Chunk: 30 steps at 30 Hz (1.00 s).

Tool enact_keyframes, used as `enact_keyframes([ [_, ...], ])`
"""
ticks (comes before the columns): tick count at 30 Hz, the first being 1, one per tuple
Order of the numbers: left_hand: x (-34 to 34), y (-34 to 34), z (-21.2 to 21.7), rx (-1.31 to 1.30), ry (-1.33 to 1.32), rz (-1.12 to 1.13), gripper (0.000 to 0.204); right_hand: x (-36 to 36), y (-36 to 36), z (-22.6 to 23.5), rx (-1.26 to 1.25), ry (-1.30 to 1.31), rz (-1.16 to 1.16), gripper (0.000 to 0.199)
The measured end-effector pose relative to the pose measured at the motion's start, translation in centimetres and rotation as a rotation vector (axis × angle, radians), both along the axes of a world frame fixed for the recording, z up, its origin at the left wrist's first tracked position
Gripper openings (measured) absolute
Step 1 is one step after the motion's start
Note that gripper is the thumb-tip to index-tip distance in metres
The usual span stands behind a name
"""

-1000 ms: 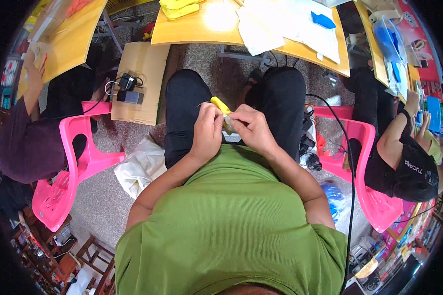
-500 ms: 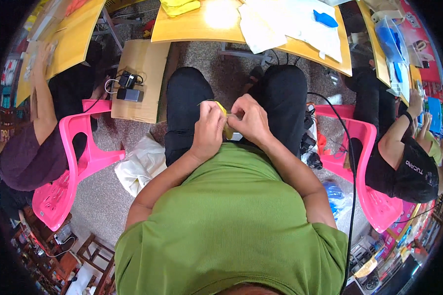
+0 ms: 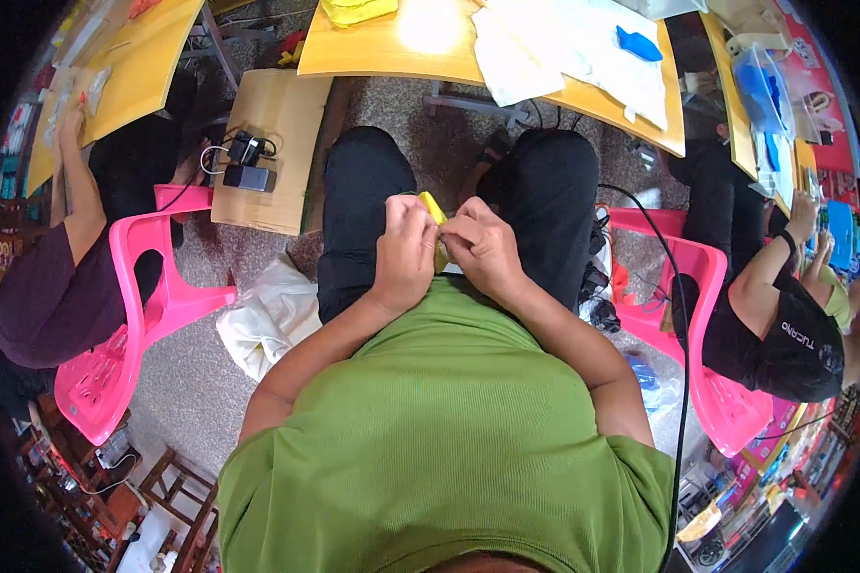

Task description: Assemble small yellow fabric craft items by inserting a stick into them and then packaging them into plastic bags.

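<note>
Close together above my lap, both hands work at a small yellow piece (image 3: 433, 208), perhaps fabric; its exact kind I cannot make out. My left hand (image 3: 406, 250) is closed on it from the left, fingers bent. From the other side my right hand (image 3: 488, 248) pinches at it, thumb and fingertips pressed together beside the left fingers. Most of the piece is hidden by the fingers, with its bright end poking out between them and a duller yellow part hanging below.
Ahead stands a wooden table (image 3: 382, 50) bearing yellow cloth (image 3: 358, 10), white sheets (image 3: 518, 62) and a blue piece (image 3: 638, 44). A cardboard box (image 3: 258, 208) with chargers is at left. Pink chairs (image 3: 129, 286) with seated people flank me; a black cable (image 3: 686, 315) hangs at my right.
More of the yellow end now shows between my fingers. My right hand has turned slightly, its fingers drawn in closer. The view has shifted a little.
</note>
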<state>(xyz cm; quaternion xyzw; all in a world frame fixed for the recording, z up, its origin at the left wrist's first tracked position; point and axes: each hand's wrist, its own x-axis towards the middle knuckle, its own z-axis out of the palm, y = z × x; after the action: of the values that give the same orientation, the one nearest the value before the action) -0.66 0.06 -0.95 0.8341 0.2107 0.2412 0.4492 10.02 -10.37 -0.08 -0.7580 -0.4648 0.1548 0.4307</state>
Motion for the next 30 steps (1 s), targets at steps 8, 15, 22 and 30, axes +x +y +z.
enact_keyframes([
  [8,0.2,-0.2,0.1,0.120,0.014,-0.096,0.014,0.2,0.9,-1.5,-0.213,0.128,-0.219,0.011],
  [15,-0.2,-0.4,-1.9,-1.162,-0.019,0.038,0.027,0.5,0.2,-2.5,-0.071,0.306,-0.198,0.016],
  [22,-0.2,0.2,-3.5,-1.569,-0.015,0.113,0.019,0.0,-1.4,-0.9,-0.072,0.821,-0.196,0.028],
  [30,-0.1,-0.4,-4.4,-1.590,0.000,0.095,0.018,0.2,-0.8,-0.1,-0.084,0.005,0.120,0.014],
])
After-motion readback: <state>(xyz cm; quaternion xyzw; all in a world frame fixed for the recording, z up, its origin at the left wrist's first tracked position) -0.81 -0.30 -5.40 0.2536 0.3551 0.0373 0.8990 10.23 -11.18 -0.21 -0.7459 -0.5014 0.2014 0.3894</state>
